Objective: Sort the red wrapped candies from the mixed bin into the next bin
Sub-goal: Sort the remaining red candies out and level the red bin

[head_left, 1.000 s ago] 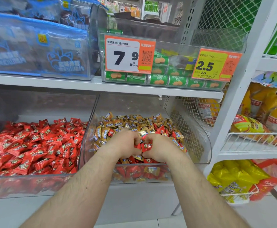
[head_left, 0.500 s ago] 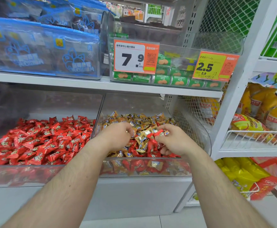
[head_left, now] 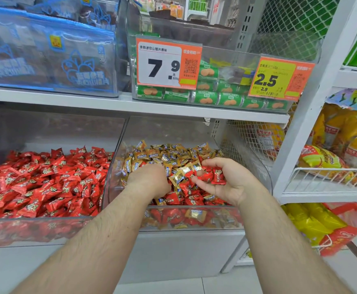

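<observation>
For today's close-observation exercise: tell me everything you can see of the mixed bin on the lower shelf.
The mixed bin is a clear plastic tub with a low front wall and a curved right side. It sits on the lower shelf, against the red bin on its left. It holds gold candies heaped at the back and red candies mostly at the front. The left hand digs into the pile; the right hand, palm up, cups a few red candies.

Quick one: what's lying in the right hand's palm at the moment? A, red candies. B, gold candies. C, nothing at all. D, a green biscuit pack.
A: the right hand is turned palm up over the mixed bin, fingers curled round a few red candies.
</observation>
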Available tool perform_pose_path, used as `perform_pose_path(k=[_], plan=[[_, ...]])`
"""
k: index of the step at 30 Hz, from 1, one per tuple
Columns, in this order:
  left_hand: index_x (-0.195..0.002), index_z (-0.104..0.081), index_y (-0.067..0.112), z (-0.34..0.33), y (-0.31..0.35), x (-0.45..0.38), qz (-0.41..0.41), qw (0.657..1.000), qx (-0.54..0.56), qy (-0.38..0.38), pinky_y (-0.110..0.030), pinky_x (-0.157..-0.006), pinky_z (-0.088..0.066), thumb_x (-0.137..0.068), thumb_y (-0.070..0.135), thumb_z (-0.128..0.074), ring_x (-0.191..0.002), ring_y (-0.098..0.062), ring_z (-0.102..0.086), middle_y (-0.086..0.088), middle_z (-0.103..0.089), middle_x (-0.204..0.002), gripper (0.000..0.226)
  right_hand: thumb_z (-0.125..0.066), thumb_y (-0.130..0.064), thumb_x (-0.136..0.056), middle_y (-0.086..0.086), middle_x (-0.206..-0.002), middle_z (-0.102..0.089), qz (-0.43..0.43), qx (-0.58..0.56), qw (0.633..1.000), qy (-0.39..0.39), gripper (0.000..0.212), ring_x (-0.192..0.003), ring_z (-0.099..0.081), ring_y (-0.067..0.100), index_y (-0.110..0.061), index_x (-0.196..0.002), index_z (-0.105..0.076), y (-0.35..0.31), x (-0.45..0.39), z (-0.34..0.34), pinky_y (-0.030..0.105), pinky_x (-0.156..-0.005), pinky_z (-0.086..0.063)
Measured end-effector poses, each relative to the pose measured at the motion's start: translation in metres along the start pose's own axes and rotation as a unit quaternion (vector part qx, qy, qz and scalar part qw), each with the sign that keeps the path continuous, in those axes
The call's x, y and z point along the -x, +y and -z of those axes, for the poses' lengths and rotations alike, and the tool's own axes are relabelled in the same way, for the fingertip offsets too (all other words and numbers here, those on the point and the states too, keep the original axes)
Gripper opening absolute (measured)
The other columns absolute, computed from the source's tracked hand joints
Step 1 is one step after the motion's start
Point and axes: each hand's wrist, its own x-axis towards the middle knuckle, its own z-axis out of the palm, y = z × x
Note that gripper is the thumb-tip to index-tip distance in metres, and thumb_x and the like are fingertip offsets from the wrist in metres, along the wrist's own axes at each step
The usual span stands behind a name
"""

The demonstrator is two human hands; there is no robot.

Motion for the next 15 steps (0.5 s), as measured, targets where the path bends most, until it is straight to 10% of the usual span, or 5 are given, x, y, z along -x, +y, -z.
perform_pose_path(k=[4, 15], plan=[[-0.065, -0.053, 0.011, 0.013, -0.006, 0.004, -0.023, 0.992, 0.122, 0.036, -0.024, -0.051, -0.04, -0.09, 0.03, -0.056, -0.05, -0.02, -0.047, -0.002, -0.05, -0.057, 0.031, -0.065, -0.01, -0.09, 0.026, -0.107, -0.059, 0.001, -0.012, 1.0, -0.002, 0.014, -0.114, -0.062, 0.041, 0.001, -0.097, -0.062, -0.002, 0.006, -0.001, 0.036, -0.052, -0.058], [-0.074, -0.057, 0.015, 0.078, -0.076, 0.073, -0.016, 0.819, 0.57, 0.066, -0.023, -0.044, -0.026, -0.093, 0.024, -0.051, -0.054, -0.014, -0.048, 0.001, -0.055, -0.066, 0.022, -0.049, 0.002, -0.094, 0.023, -0.081, -0.065, 0.013, 0.034, 0.993, -0.114, 0.014, -0.079, -0.07, 0.039, 0.002, -0.1, -0.062, 0.018, 0.056, -0.071, 0.032, -0.05, -0.058]])
